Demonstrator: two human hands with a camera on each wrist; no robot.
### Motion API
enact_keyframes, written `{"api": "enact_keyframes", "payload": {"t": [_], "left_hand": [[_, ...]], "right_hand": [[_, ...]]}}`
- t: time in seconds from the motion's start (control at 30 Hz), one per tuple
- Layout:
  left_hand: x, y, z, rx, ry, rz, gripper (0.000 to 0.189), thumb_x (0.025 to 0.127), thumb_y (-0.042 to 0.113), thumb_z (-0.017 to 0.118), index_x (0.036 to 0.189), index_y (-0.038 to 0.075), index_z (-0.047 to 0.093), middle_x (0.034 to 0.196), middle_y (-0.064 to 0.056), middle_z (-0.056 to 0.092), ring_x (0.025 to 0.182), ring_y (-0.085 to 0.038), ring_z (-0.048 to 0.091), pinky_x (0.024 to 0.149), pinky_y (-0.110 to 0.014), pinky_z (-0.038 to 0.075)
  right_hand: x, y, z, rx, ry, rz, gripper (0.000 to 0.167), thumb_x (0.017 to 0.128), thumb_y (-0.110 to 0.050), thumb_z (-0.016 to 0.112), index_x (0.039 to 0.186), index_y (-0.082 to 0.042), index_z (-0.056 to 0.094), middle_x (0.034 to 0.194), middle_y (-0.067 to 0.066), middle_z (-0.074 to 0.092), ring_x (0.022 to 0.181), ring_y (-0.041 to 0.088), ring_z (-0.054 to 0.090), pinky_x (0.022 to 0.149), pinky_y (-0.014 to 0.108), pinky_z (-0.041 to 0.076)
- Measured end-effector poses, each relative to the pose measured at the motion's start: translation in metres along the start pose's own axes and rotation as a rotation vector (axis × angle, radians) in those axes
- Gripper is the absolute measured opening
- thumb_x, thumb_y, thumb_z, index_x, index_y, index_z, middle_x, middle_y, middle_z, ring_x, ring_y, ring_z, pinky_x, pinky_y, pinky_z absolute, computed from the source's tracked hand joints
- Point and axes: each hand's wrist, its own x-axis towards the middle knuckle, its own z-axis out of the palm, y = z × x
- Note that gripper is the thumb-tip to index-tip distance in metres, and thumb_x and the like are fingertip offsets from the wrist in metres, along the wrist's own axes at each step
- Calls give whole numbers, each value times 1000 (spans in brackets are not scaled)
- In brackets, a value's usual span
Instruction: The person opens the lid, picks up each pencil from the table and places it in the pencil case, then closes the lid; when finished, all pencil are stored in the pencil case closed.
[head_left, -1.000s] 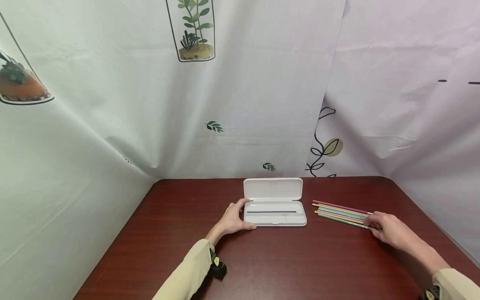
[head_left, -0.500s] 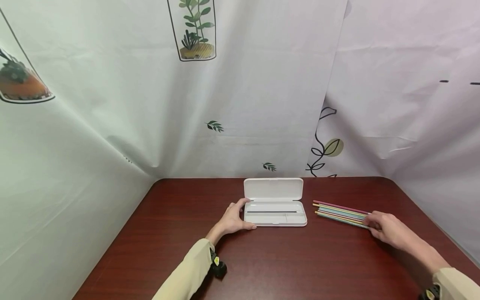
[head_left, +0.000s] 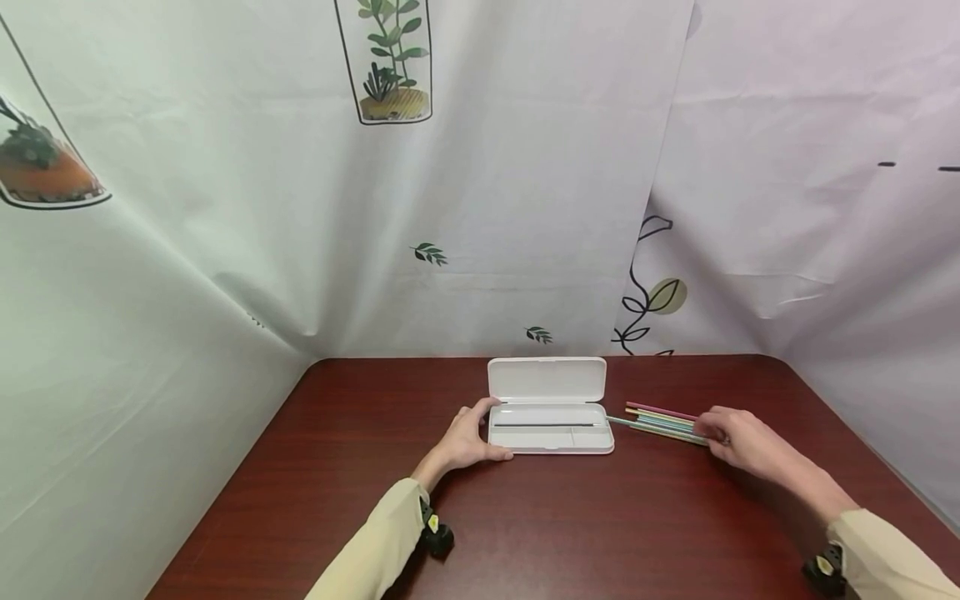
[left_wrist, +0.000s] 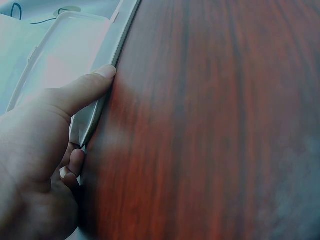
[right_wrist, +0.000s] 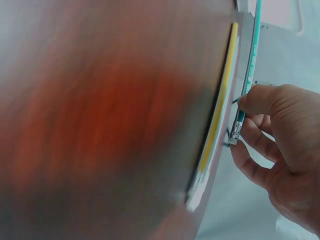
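At the Table, a Green Pencil Between Thumb and Fingers

On the dark red table (head_left: pixel 562 525), toward its far side, we have a white case (head_left: pixel 528 438) lying open, its lid (head_left: pixel 547 380) folded back away from us. Our left hand (head_left: pixel 463 437) grips the left end of the case, the thumb on the front edge and a finger at the back corner. Dividers split the tray into compartments, and a thin dark strip (head_left: pixel 543 425) runs lengthwise inside; we cannot tell what it is.

To the right of the case, our right hand (head_left: pixel 750 443) holds a green pencil (right_wrist: pixel 251 65), pinched narrowly near its eraser end. Its other end points at the case's right edge; we cannot tell whether the two touch. The other pencils (head_left: pixel 660 412), among them pink, yellow and pale blue ones, lie close together on the table, just right of the case.

At each wrist we wear a small black device (head_left: pixel 437 539) by a pale yellow sleeve (head_left: pixel 367 542). Behind the table hangs a white cloth (head_left: pixel 525 167) printed with leaves and plants.
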Motion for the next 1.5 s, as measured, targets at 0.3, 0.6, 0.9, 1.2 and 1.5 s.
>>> {"api": "enact_keyframes", "payload": {"t": [0.3, 0.6, 0.9, 1.2, 1.5], "left_hand": [[-1, 0, 1, -3, 0, 5, 88, 67, 32, 93, 141, 13, 50, 104, -7, 50, 98, -22, 47, 82, -39, 42], [-2, 1, 0, -6, 6, 11, 88, 66, 32, 93, 140, 12, 50, 103, -7, 50, 98, -21, 46, 82, -39, 41], [-1, 1, -1, -4, 1, 2, 87, 67, 32, 93, 141, 13, 50, 104, -7, 51, 99, -22, 47, 82, -40, 42], [-1, 1, -1, -2, -1, 3, 87, 67, 32, 93, 141, 13, 50, 107, -9, 51, 99, -22, 47, 82, -39, 42], [-1, 1, 0, -6, -3, -2, 88, 67, 32, 93, 141, 14, 50, 106, -9, 50, 99, -22, 47, 81, -40, 42]], "right_hand": [[36, -16, 9, 47, -61, -39, 27, 72, 9, 74, 87, -13, 68, 80, -11, 53, 69, 4, 48, 59, 30, 44], [66, -34, 20, 62, -74, -83, 25, 73, 9, 74, 86, -12, 69, 79, -5, 56, 70, 8, 51, 61, 32, 46], [89, -49, 33, 73, -86, -100, 26, 76, 10, 74, 87, -13, 71, 82, -9, 58, 72, 9, 53, 64, 32, 48], [106, -59, 45, 101, -128, -104, 23, 79, 9, 72, 88, -12, 71, 86, -3, 61, 74, 13, 55, 65, 32, 49], [118, -70, 54, 121, -163, -108, 19, 80, 7, 71, 89, -9, 71, 87, 0, 63, 75, 13, 55, 68, 34, 50]]}}
